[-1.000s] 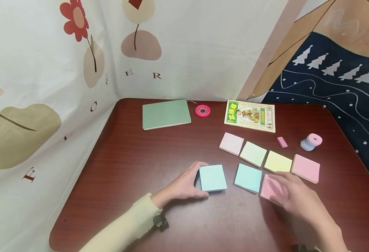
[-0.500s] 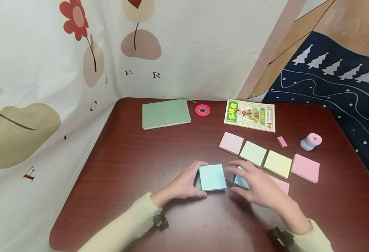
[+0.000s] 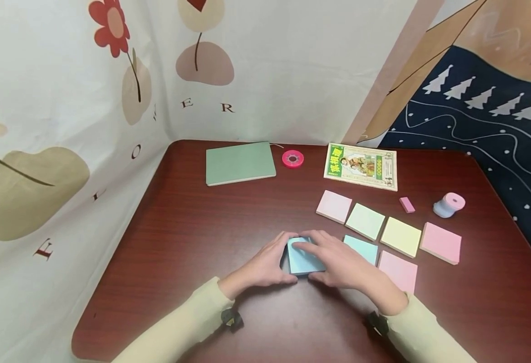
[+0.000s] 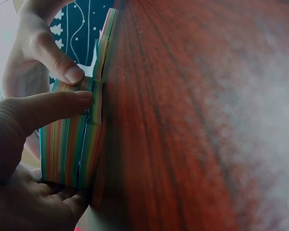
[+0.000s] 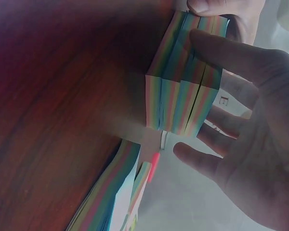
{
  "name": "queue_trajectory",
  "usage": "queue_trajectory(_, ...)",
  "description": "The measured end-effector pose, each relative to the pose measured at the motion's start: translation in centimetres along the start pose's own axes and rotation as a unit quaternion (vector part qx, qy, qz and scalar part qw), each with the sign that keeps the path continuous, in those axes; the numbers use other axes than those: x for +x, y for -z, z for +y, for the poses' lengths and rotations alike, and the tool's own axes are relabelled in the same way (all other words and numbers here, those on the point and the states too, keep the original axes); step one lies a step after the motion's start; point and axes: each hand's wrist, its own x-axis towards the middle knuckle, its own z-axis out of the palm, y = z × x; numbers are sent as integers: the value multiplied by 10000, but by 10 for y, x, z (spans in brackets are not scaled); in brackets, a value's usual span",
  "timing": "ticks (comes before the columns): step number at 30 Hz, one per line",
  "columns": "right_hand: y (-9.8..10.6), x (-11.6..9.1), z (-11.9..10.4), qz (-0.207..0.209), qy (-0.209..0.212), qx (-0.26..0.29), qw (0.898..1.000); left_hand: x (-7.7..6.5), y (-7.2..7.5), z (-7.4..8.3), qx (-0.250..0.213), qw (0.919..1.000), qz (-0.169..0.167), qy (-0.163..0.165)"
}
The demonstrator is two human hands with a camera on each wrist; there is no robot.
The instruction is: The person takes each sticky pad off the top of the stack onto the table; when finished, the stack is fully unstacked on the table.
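I clamp the square, blue-topped stack of striped paper pads (image 3: 302, 263) in the fingers of my left hand (image 3: 270, 262) and right hand (image 3: 342, 259); it sits on the red-brown wooden table (image 3: 179, 212), near a square light-blue paper pad (image 3: 363, 248).

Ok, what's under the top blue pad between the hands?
Under the top blue pad, more striped-edged pads are stacked; only their sides show. Their flat faces, and the patch of table beneath them, are covered.
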Motion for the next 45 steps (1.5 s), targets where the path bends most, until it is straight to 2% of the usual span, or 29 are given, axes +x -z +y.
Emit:
queue_trajectory(9, 2, 0, 1, -59, -32, 94, 9999, -2, 1, -1, 6, 10000, 45, 19)
queue_trajectory(14, 9, -15, 7, 158, -266, 184, 9994, -1, 0, 0, 3, 10000, 69, -39)
queue_trajectory(18, 18, -38, 17, 546, -507, 289, 9968, -1, -2, 0, -40, 9999, 104, -106)
queue_trajectory(22, 28, -72, 33, 988, -819, 251, 9914, -1, -2, 0, -57, 9998, 141, -101)
queue_trajectory(27, 42, -125, 56, 1316, -1652, 118, 9774, 1, -2, 0, -31, 9999, 124, -113)
queue_trajectory(31, 52, -164, 70, 1198, -2539, 114, 9597, 2, -2, 0, -15, 9999, 100, -103)
queue_trajectory(34, 53, -186, 79, 1161, -2918, 71, 9494, 2, -1, 0, -1, 9999, 103, -84)
queue_trajectory(39, 47, -206, 89, 1022, -3189, 10, 9423, 1, -2, 2, 9, 10000, 79, -33)
queue_trajectory(45, 41, -214, 94, 665, -3357, 232, 9393, 2, -2, 2, 14, 10000, 88, -18)
